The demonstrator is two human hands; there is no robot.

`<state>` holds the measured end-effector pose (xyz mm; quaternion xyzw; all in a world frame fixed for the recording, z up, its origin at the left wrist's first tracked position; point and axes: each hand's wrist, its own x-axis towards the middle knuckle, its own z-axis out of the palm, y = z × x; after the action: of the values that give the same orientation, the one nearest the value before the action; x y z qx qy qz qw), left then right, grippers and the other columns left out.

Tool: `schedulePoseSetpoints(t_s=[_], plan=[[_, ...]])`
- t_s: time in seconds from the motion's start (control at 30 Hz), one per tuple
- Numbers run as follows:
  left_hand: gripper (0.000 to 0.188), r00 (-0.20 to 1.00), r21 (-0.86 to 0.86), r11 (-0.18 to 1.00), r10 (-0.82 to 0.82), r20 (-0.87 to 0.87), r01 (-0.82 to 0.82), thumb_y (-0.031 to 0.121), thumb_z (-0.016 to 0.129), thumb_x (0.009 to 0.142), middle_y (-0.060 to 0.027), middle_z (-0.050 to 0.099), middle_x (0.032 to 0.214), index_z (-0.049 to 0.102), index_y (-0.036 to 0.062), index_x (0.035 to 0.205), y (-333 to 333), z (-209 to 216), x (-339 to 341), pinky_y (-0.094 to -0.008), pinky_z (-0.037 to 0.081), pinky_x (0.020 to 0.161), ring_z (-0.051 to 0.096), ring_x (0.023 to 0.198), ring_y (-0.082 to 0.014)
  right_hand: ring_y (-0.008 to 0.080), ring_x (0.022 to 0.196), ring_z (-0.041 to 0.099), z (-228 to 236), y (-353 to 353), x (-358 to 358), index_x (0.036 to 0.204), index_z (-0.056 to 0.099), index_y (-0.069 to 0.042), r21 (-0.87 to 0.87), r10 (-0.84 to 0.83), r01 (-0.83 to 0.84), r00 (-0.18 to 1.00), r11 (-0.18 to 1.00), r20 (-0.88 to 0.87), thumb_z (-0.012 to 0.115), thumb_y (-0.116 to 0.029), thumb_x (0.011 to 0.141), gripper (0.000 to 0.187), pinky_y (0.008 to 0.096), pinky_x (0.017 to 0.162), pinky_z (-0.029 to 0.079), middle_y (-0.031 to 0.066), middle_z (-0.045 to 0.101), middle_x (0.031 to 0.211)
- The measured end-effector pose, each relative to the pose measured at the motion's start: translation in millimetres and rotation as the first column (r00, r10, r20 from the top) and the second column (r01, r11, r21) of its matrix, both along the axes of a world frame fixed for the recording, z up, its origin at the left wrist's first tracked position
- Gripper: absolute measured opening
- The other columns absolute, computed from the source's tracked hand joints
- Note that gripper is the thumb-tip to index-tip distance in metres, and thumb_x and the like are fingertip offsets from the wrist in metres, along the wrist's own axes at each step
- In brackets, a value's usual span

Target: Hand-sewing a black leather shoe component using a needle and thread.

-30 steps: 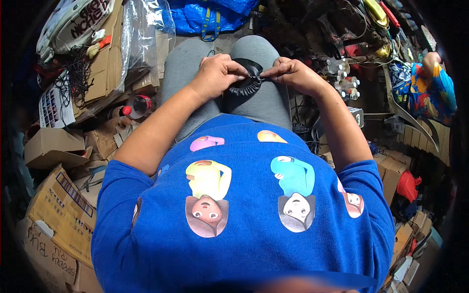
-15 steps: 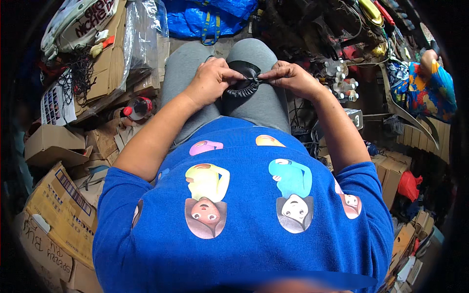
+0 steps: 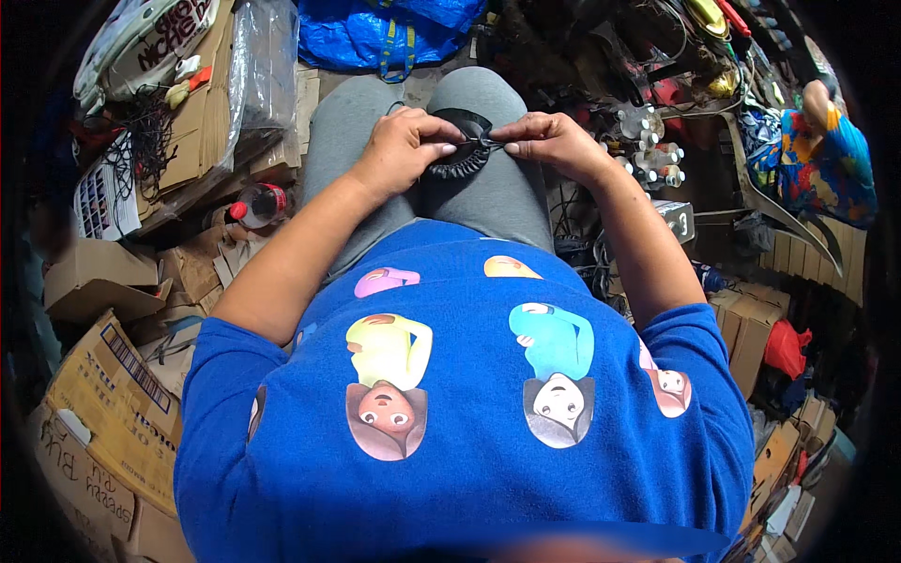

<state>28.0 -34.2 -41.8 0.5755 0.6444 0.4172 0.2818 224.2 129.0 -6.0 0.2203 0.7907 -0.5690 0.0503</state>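
A round black piece of shiny material [image 3: 460, 168] with a gathered, ruffled edge rests on my right thigh. Thin black cord strands [image 3: 485, 141] cross at its upper part, between my two hands. My left hand [image 3: 405, 152] is closed, thumb and forefinger pinching at the left side of this crossing. On the other side my right hand [image 3: 558, 145] pinches the strand ends between thumb and forefinger. Whether the cord is knotted where it crosses is too small to tell. Both hands hover just over my grey-trousered lap [image 3: 488, 202].
To the left lie flattened cardboard and plastic wrap [image 3: 263, 70], a red-capped bottle [image 3: 258, 205] and cardboard boxes [image 3: 99, 277]. A blue bag [image 3: 352, 38] sits beyond my knees. On the right are small clear bottles [image 3: 648, 150], tangled cables and another person's colourful sleeve [image 3: 826, 169].
My fingertips have drawn slightly apart, left hand leftward and right hand rightward, with the strands stretched between them. The whole view has shifted a little.
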Motion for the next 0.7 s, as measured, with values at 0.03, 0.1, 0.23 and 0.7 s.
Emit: schedulePoseSetpoints(t_s=[0.03, 0.1, 0.23, 0.7], plan=[[0.016, 0.999, -0.01, 1.0, 0.021, 0.03, -0.021, 0.013, 0.069, 0.071, -0.0042, 0.064, 0.078, 0.071, 0.0152, 0.087, 1, 0, 2, -0.0341, 0.044, 0.079, 0.058, 0.082, -0.0211, 0.0102, 0.091, 0.056, -1, -1, 0, 0.108, 0.067, -0.008, -0.037, -0.037, 0.037, 0.999, 0.999, -0.004, 0.066, -0.008, 0.081, 0.027, 0.024, 0.082, 0.044, 0.0013, 0.063, 0.095], [0.015, 0.996, -0.054, 0.998, 0.046, 0.081, -0.042, 0.015, 0.07, 0.071, -0.0038, 0.065, 0.079, 0.07, 0.014, 0.087, 4, -1, 8, -0.0339, 0.044, 0.079, 0.059, 0.083, -0.0209, 0.0101, 0.089, 0.058, -2, -3, -1, 0.108, 0.066, -0.006, -0.142, -0.086, 0.086, 0.996, 0.986, 0.007, 0.067, -0.008, 0.081, 0.028, 0.0241, 0.081, 0.045, 0.0025, 0.065, 0.095], [0.017, 0.982, -0.112, 0.99, 0.099, 0.158, -0.082, 0.018, 0.071, 0.071, -0.0039, 0.067, 0.078, 0.066, 0.0106, 0.085, 10, -12, 15, -0.0328, 0.045, 0.076, 0.061, 0.077, -0.0192, 0.008, 0.084, 0.06, 1, -5, -8, 0.106, 0.066, -0.003, -0.294, -0.127, 0.13, 0.991, 0.947, 0.029, 0.068, -0.006, 0.081, 0.025, 0.023, 0.079, 0.047, 0.0001, 0.066, 0.091], [0.008, 0.905, -0.137, 0.989, -0.105, -0.413, 0.052, 0.02, 0.065, 0.077, -0.0044, 0.065, 0.081, 0.066, 0.0135, 0.082, 2, 40, -8, -0.0424, 0.037, 0.079, 0.057, 0.087, -0.0253, 0.0045, 0.068, 0.051, 10, 15, -23, 0.08, 0.061, -0.004, -0.139, -0.074, 0.08, 0.996, 0.987, 0.046, 0.069, -0.009, 0.08, 0.01, 0.0211, 0.064, 0.042, -0.0037, 0.058, 0.073]])
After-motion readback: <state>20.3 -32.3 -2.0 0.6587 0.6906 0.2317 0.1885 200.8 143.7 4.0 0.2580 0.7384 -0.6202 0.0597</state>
